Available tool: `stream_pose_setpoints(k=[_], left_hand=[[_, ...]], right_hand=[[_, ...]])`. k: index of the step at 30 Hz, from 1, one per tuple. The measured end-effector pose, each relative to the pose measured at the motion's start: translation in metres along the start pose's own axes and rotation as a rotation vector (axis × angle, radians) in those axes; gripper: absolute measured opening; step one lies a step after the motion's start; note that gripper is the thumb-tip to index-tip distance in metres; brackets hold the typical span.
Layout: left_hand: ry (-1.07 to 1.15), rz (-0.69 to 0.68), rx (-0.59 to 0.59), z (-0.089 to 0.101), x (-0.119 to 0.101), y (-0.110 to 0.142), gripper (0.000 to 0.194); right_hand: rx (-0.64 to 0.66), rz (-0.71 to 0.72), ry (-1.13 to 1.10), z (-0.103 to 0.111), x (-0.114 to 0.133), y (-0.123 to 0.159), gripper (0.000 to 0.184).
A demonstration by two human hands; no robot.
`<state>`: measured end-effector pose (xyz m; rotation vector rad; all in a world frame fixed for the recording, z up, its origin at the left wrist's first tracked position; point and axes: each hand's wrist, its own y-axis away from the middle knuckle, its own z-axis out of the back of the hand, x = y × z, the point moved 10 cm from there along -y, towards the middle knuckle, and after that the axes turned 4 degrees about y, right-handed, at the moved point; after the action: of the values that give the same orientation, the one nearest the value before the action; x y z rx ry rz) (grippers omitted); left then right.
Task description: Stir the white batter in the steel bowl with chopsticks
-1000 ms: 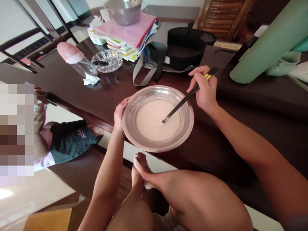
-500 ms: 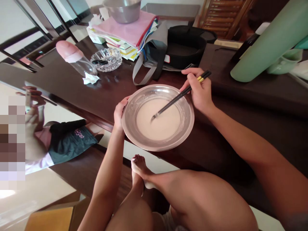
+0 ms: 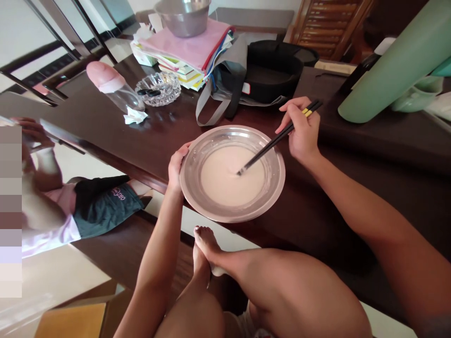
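A wide stainless steel bowl [image 3: 232,213] sits at the near edge of the dark wooden table. Pale, creamy batter [image 3: 225,188] fills its bottom, with thin smears on the inner wall. My left hand [image 3: 176,165] grips the bowl's left rim; some of its fingers are hidden beneath or behind it. In my right hand [image 3: 303,129] is a pair of black chopsticks [image 3: 271,144] with yellow bands near the top. They slant down to the left, and their tips dip into the batter near its middle, where a small swirl shows.
Behind the bowl lie a grey and black bag [image 3: 243,80] and a stack of books under a pink pouch [image 3: 186,44], topped by a metal basin [image 3: 186,21]. A glass ashtray [image 3: 162,89], pink-capped bottle [image 3: 112,84] and green cylinder [image 3: 384,70] stand around. Another person [image 3: 49,202] sits at left.
The chopsticks swept left through the batter, then came back right, my right hand moving with them. My left hand stays on the rim. The person at left has shifted their raised hands.
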<state>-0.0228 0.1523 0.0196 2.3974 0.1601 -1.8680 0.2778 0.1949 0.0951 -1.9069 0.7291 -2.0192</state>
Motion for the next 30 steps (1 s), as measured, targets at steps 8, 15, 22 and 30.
stream_pose_setpoints(k=[8,15,22,30], left_hand=[[-0.009,-0.003,-0.014,0.0,0.0,0.001,0.032],[-0.006,-0.004,-0.017,0.001,-0.001,0.002,0.032],[0.017,0.006,-0.005,0.0,0.001,0.002,0.031],[0.015,0.005,-0.002,0.001,0.001,0.001,0.031]], right_hand=[[0.03,0.025,-0.034,-0.005,0.001,0.001,0.031],[0.116,-0.015,0.023,-0.014,-0.002,0.004,0.035],[0.079,-0.007,0.024,-0.008,-0.003,0.002,0.031],[0.048,0.01,-0.025,-0.005,0.0,0.001,0.031]])
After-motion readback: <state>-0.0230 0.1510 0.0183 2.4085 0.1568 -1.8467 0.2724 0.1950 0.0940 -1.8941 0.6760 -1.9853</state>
